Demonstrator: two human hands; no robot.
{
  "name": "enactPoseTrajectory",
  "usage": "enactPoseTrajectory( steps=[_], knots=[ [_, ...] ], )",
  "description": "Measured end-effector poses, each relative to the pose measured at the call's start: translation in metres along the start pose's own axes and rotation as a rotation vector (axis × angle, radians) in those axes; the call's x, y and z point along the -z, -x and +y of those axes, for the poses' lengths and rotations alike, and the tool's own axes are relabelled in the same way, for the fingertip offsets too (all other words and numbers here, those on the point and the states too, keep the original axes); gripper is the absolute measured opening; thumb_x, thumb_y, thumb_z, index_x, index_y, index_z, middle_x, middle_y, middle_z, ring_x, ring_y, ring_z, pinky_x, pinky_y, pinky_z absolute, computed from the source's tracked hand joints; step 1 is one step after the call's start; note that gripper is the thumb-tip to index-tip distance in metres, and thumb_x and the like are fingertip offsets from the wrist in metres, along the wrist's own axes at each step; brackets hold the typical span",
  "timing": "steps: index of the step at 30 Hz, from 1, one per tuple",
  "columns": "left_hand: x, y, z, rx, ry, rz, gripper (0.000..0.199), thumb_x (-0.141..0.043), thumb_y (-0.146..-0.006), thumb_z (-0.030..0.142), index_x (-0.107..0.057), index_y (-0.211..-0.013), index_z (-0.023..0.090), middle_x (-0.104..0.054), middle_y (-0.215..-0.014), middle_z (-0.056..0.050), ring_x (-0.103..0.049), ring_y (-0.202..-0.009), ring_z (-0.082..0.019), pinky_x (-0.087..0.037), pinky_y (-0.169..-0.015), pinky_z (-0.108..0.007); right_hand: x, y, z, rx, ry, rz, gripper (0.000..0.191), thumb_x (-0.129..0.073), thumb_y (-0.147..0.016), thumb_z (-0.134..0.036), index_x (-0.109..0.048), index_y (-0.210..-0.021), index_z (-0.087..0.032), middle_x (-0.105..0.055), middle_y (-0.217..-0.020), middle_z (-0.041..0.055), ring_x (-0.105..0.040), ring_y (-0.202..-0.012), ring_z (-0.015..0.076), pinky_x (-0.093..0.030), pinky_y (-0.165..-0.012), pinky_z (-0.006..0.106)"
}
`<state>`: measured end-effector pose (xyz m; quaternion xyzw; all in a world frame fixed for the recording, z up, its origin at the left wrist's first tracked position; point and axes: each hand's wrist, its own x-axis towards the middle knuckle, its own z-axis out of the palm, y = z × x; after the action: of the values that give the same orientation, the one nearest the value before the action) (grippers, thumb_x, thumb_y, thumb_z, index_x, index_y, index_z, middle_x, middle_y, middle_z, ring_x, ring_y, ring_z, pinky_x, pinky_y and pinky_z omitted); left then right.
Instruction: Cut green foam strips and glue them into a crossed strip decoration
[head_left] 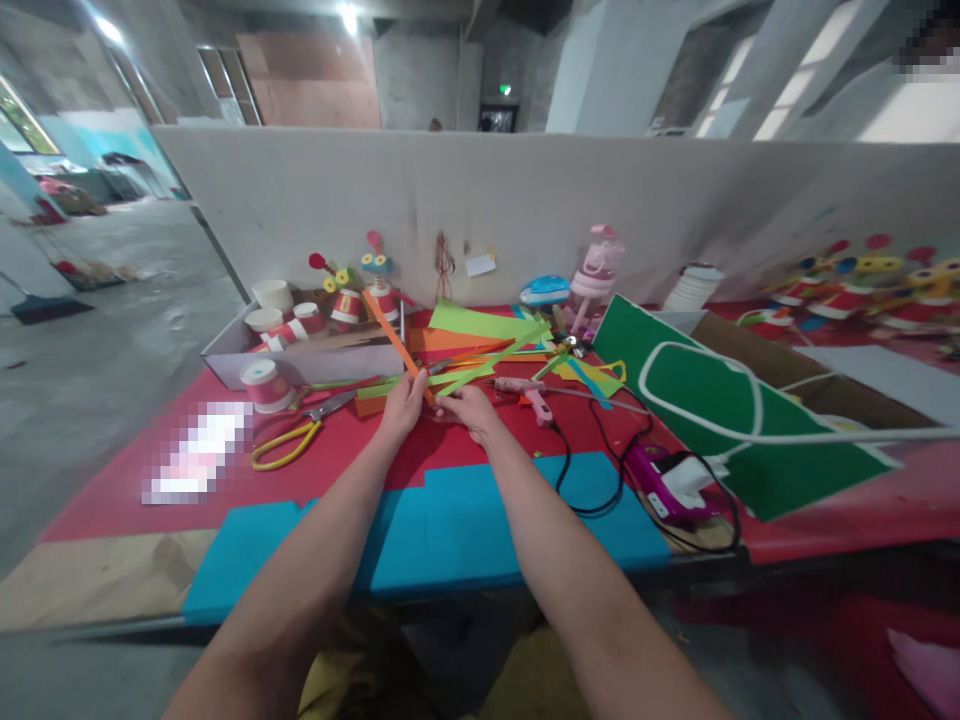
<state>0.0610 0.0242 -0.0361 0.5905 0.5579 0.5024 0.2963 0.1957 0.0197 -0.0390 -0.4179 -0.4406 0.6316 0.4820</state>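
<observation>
An orange strip (390, 333) slants up and to the left from between my two hands, above the red table cover. The fingers of my left hand (407, 400) are closed on its lower part. Beside it, my right hand (465, 408) is bent with its fingertips pressed together near the strip's lower end; whether they pinch it is too small to tell. Green strips (487, 362) and orange paper lie just behind my hands. To the right of my right hand rests a pink glue gun (527, 395).
Yellow-handled scissors (289, 440) and a paper cup (266, 385) lie at left, by a white box (300, 365). Blue sheets (442, 530) cover the front edge. At right are a green board (675, 410), a purple power strip (667, 485) and black cables. A white partition (525, 200) stands behind.
</observation>
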Motion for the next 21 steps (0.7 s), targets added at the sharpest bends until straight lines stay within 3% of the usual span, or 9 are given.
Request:
enactPoseTrajectory(
  steps=[4, 7, 10, 14, 16, 21],
  knots=[
    [0.003, 0.0, 0.003, -0.047, -0.087, 0.062, 0.045, -0.035, -0.089, 0.055, -0.06, -0.083, 0.019, -0.062, -0.069, -0.003, -0.059, -0.066, -0.018, -0.046, -0.064, -0.03, -0.001, 0.001, -0.001, -0.001, -0.021, 0.017, 0.007, -0.072, -0.065, -0.014, -0.065, -0.065, -0.012, -0.062, -0.052, -0.0011, -0.056, -0.046, 0.0085, -0.056, -0.054, 0.024],
    [0.017, -0.003, 0.011, -0.15, -0.189, 0.327, 0.033, -0.037, -0.09, 0.043, -0.059, -0.089, 0.018, -0.063, -0.086, -0.008, -0.06, -0.081, -0.02, -0.047, -0.076, -0.033, -0.002, 0.003, -0.002, -0.032, -0.009, 0.03, 0.012, -0.072, -0.067, -0.015, -0.063, -0.061, -0.011, -0.062, -0.05, 0.0006, -0.058, -0.045, 0.0091, -0.056, -0.053, 0.023],
    [0.037, -0.006, 0.019, -0.344, -0.242, 0.541, 0.032, -0.043, -0.088, 0.031, -0.052, -0.116, 0.017, -0.054, -0.122, -0.014, -0.052, -0.112, -0.023, -0.044, -0.092, -0.035, -0.003, 0.005, -0.004, -0.053, 0.018, 0.04, 0.015, -0.072, -0.069, -0.017, -0.063, -0.059, -0.011, -0.061, -0.049, 0.0015, -0.06, -0.045, 0.0107, -0.055, -0.051, 0.023],
    [0.049, -0.008, 0.02, -0.444, -0.308, 0.517, 0.046, -0.042, -0.089, 0.026, -0.041, -0.134, 0.018, -0.035, -0.143, -0.014, -0.031, -0.135, -0.023, -0.032, -0.108, -0.036, -0.004, 0.007, -0.006, -0.052, 0.027, 0.044, 0.013, -0.07, -0.071, -0.016, -0.063, -0.061, -0.011, -0.061, -0.049, 0.0009, -0.059, -0.044, 0.0095, -0.054, -0.049, 0.021],
    [0.046, -0.009, 0.017, -0.408, -0.336, 0.491, 0.042, -0.039, -0.09, 0.026, -0.047, -0.13, 0.017, -0.039, -0.14, -0.014, -0.033, -0.134, -0.023, -0.029, -0.111, -0.037, -0.004, 0.007, -0.007, -0.051, 0.025, 0.05, 0.014, -0.071, -0.071, -0.016, -0.063, -0.061, -0.011, -0.061, -0.048, 0.0006, -0.058, -0.043, 0.0093, -0.054, -0.048, 0.021],
    [0.038, -0.013, 0.007, -0.347, -0.383, 0.505, 0.037, -0.034, -0.091, 0.027, -0.061, -0.112, 0.015, -0.054, -0.121, -0.014, -0.048, -0.12, -0.022, -0.035, -0.106, -0.036, -0.003, 0.007, -0.006, -0.035, -0.001, 0.061, 0.014, -0.073, -0.069, -0.018, -0.063, -0.062, -0.011, -0.062, -0.05, 0.0002, -0.059, -0.045, 0.009, -0.054, -0.048, 0.021]
  ],
)
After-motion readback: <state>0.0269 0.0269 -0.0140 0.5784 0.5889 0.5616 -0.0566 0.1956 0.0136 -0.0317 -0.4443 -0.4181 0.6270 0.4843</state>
